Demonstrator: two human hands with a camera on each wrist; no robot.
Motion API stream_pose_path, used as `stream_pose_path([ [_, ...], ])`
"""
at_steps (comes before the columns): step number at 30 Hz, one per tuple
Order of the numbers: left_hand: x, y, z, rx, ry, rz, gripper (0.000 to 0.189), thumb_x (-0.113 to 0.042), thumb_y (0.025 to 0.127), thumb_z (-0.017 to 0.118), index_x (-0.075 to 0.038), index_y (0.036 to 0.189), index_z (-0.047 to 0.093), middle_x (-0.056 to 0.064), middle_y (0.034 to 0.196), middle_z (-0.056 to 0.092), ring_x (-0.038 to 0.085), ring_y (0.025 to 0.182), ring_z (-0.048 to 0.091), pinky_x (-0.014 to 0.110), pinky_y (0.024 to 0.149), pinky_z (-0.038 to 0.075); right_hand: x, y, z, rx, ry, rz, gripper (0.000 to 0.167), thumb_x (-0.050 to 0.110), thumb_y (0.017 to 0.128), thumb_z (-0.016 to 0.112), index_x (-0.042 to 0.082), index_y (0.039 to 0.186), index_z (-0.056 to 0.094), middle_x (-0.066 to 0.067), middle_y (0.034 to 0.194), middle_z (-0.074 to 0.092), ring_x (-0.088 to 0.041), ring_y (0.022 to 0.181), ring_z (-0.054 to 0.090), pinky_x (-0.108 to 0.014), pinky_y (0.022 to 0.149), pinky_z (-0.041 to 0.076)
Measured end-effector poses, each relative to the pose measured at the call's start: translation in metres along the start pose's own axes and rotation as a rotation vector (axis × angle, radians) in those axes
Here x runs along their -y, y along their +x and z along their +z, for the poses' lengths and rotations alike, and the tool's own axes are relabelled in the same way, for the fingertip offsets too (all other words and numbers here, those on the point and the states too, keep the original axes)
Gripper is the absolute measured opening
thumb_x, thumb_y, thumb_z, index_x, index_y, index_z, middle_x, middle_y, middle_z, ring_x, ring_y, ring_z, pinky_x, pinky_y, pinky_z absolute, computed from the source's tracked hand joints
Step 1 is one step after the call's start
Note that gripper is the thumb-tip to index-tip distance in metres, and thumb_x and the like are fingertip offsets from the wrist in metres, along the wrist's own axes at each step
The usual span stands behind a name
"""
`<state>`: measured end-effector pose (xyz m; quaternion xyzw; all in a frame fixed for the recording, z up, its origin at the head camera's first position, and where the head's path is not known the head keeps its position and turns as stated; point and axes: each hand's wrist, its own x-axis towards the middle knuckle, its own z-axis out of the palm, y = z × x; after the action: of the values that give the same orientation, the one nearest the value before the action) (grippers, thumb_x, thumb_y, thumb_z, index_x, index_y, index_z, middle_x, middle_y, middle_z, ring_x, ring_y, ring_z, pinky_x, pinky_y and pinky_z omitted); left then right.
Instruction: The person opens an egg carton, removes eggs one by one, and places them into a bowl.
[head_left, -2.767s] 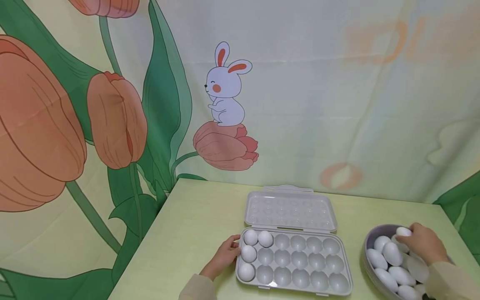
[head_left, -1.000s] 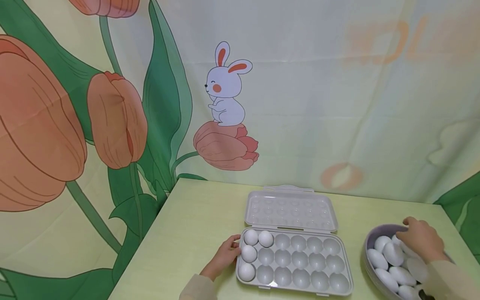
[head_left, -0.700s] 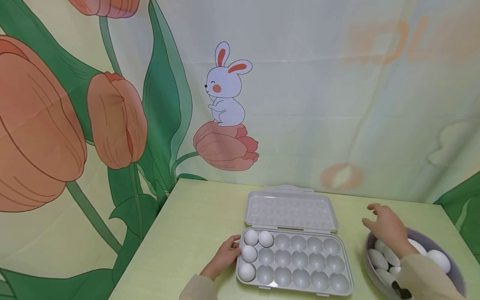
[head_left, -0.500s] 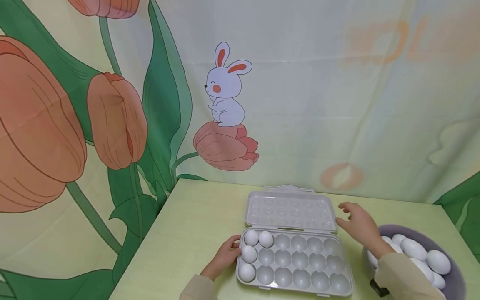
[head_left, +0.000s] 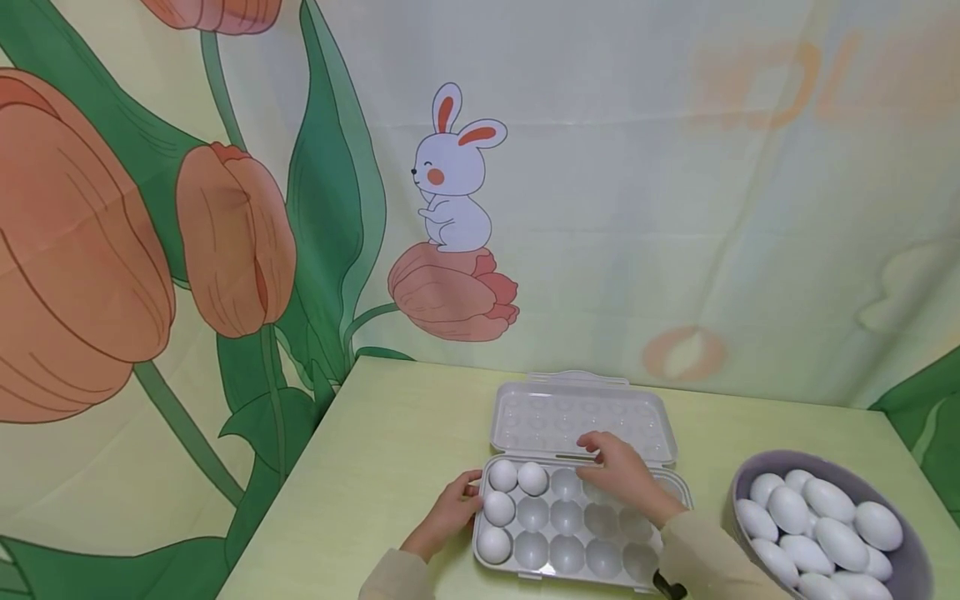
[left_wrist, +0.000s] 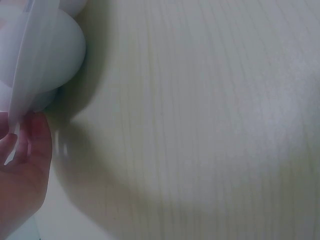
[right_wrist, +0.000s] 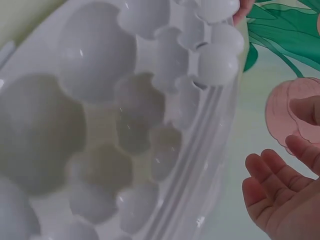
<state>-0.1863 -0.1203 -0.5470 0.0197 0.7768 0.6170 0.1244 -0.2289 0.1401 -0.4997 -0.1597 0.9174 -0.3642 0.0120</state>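
Observation:
A grey plastic egg box lies on the table with its lid folded back. White eggs fill its left column, and another egg sits second in the back row. My left hand holds the box's left edge; in the left wrist view its fingers pinch the thin rim. Over the back row of cups hovers my right hand, hiding several of them. The right wrist view shows this hand's fingers spread and relaxed, with no egg between them or in the palm.
To the right stands a purple-grey bowl heaped with white eggs. A printed cloth with tulips and a rabbit hangs behind the pale table.
My right hand, which held an egg at the bowl, has moved left over the egg box with no egg visible in it. My left hand has stayed on the box's edge.

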Motion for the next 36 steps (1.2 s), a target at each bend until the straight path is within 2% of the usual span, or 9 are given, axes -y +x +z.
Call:
stream_pose_path([
  [6,0.019,0.011,-0.001,0.004,-0.006,-0.019,0.045,0.004,0.081,0.044,0.009,0.125,0.037,0.016,0.091,0.047,0.014,0.07,0.049,0.032,0.059,0.048,-0.003,0.007,0.036,0.057,0.068,-0.035,0.039,0.011,0.069,0.063,-0.001,0.106,0.056,-0.018,0.101,0.058,-0.027,0.082,0.056,-0.033,0.071,0.045],
  [10,0.028,0.017,-0.001,0.0,0.001,-0.021,0.046,0.002,0.081,0.045,0.007,0.126,0.037,0.014,0.091,0.048,0.013,0.07,0.049,0.031,0.059,0.048,-0.005,0.014,0.058,0.044,0.064,-0.055,0.042,0.011,0.067,0.065,-0.001,0.106,0.056,-0.018,0.096,0.058,-0.024,0.077,0.056,-0.032,0.068,0.045],
  [14,0.028,0.018,-0.001,-0.002,0.005,-0.023,0.046,0.001,0.081,0.045,0.006,0.126,0.038,0.012,0.091,0.048,0.012,0.07,0.049,0.03,0.059,0.048,-0.005,0.019,0.074,0.016,0.039,-0.023,0.043,0.014,0.067,0.068,0.0,0.106,0.056,-0.015,0.092,0.057,-0.021,0.077,0.054,-0.033,0.068,0.044],
  [17,0.019,0.012,-0.001,0.002,0.004,-0.026,0.045,0.002,0.081,0.044,0.007,0.126,0.037,0.015,0.092,0.048,0.013,0.071,0.049,0.031,0.06,0.048,-0.007,0.02,0.084,0.005,0.004,0.014,0.044,0.019,0.067,0.069,0.002,0.106,0.057,-0.014,0.096,0.056,-0.024,0.086,0.054,-0.038,0.074,0.044],
  [21,0.017,0.011,0.0,0.002,0.008,-0.026,0.046,0.002,0.081,0.044,0.009,0.126,0.036,0.017,0.093,0.048,0.013,0.072,0.049,0.031,0.059,0.048,-0.009,0.019,0.094,-0.005,-0.029,0.064,0.046,0.024,0.068,0.068,0.005,0.107,0.057,-0.015,0.104,0.053,-0.028,0.094,0.054,-0.044,0.08,0.044],
  [24,0.025,0.016,0.0,-0.007,0.021,-0.03,0.048,0.001,0.08,0.045,0.007,0.127,0.037,0.015,0.093,0.048,0.012,0.072,0.049,0.028,0.058,0.048,-0.009,0.018,0.099,-0.017,-0.04,0.105,0.048,0.026,0.067,0.067,0.006,0.109,0.056,-0.014,0.105,0.051,-0.026,0.091,0.055,-0.042,0.078,0.045],
  [31,0.024,0.015,-0.001,-0.016,0.028,-0.033,0.048,0.0,0.08,0.046,0.006,0.127,0.037,0.013,0.093,0.048,0.014,0.073,0.049,0.026,0.058,0.047,-0.013,0.019,0.106,-0.073,-0.098,0.099,0.051,0.028,0.065,0.069,0.008,0.11,0.056,-0.008,0.099,0.05,-0.019,0.082,0.054,-0.035,0.069,0.046],
  [36,0.023,0.013,-0.001,-0.014,0.026,-0.032,0.048,0.001,0.08,0.045,0.006,0.127,0.037,0.014,0.093,0.049,0.014,0.075,0.05,0.027,0.059,0.047,-0.015,0.018,0.108,-0.089,-0.115,0.09,0.051,0.029,0.065,0.07,0.01,0.11,0.056,-0.007,0.097,0.049,-0.018,0.081,0.053,-0.034,0.068,0.045],
])
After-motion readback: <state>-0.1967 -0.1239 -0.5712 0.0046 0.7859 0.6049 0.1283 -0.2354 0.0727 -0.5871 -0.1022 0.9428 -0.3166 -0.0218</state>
